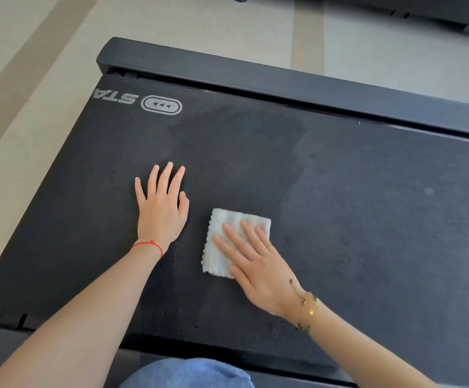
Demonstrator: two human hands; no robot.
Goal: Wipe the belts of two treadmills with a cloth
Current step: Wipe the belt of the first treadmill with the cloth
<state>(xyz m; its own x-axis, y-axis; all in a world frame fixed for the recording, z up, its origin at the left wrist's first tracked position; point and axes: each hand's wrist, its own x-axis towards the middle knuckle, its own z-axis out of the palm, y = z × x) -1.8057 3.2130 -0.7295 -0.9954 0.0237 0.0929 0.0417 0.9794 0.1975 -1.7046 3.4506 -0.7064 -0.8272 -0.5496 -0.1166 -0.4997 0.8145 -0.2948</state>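
A black treadmill belt point(339, 205) fills most of the view, with a white logo near its far left corner. A folded white cloth point(229, 228) lies flat on the belt near the middle. My right hand point(255, 261) presses on the cloth with straight, spread fingers and covers its lower right part. Left of the cloth, my left hand point(161, 203) rests flat on the bare belt, fingers straight. A darker damp patch shows on the belt beyond the hands.
The treadmill's dark side rail point(283, 77) runs along the far edge and another rail point(0, 345) lies near me. Pale floor point(171, 23) lies beyond. Part of a second dark machine point(423, 15) shows at the top right. A blue-clad knee point(188, 373) is at the bottom.
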